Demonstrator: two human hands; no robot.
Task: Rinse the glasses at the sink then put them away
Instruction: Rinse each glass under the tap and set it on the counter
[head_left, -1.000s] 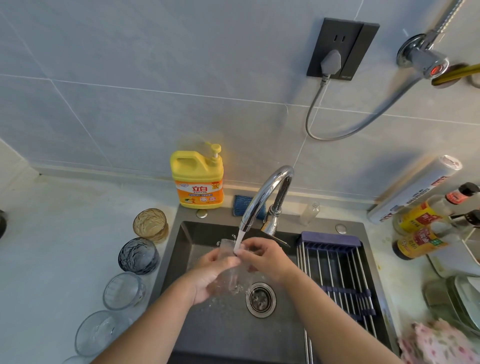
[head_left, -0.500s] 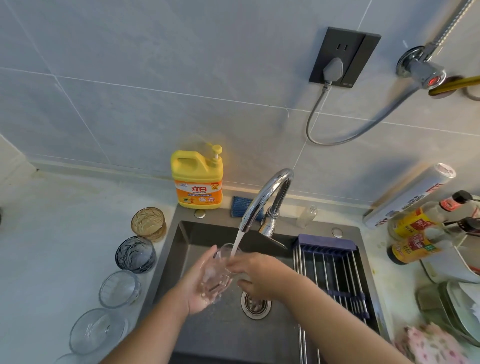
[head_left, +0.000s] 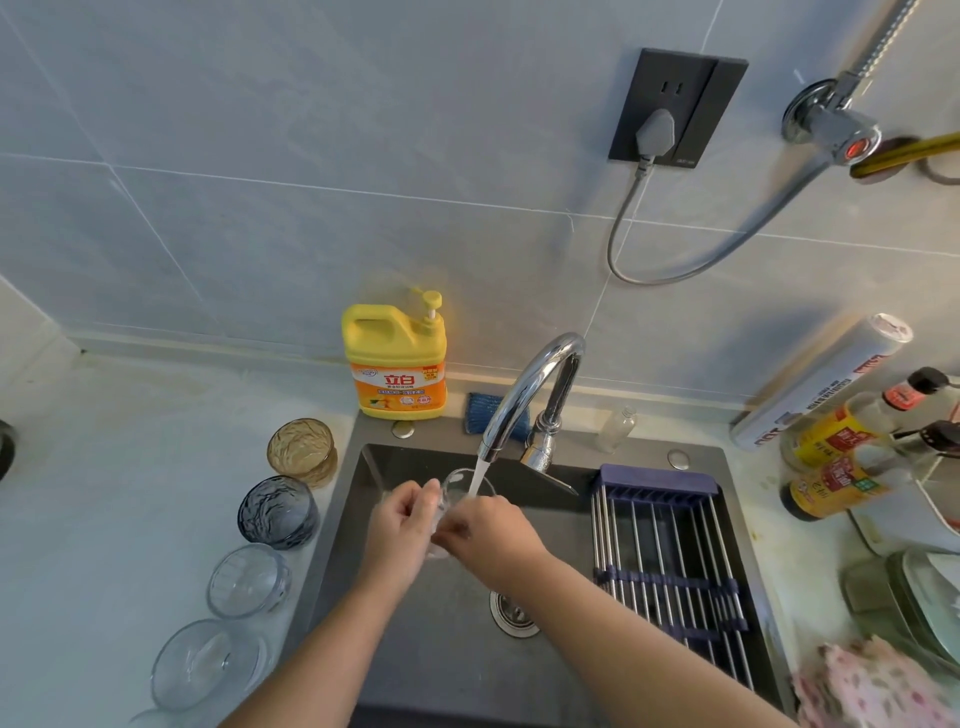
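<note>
Glasses stand in a row on the pale worktop (head_left: 130, 493) at the left. I count one amber ribbed glass (head_left: 303, 451), one blue-grey ribbed glass (head_left: 278, 512), one clear ribbed glass (head_left: 248, 580) and one wide clear glass (head_left: 208, 662). There may be a fifth at the edge.

Over the dark sink (head_left: 395, 467), the left hand (head_left: 402, 530) has its grip wrapped round one small clear glass (head_left: 457, 491). Its mouth points up under the shiny curved tap (head_left: 530, 387). The right hand (head_left: 488, 530) pinches its right side. One steel drying rack (head_left: 670, 551) lies just right.

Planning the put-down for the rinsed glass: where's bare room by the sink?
Free: left counter, from the row of glasses out to the wall; the drying rack over the sink is bare. Crowded: right counter, with bottles, a roll, containers and a cloth.
</note>
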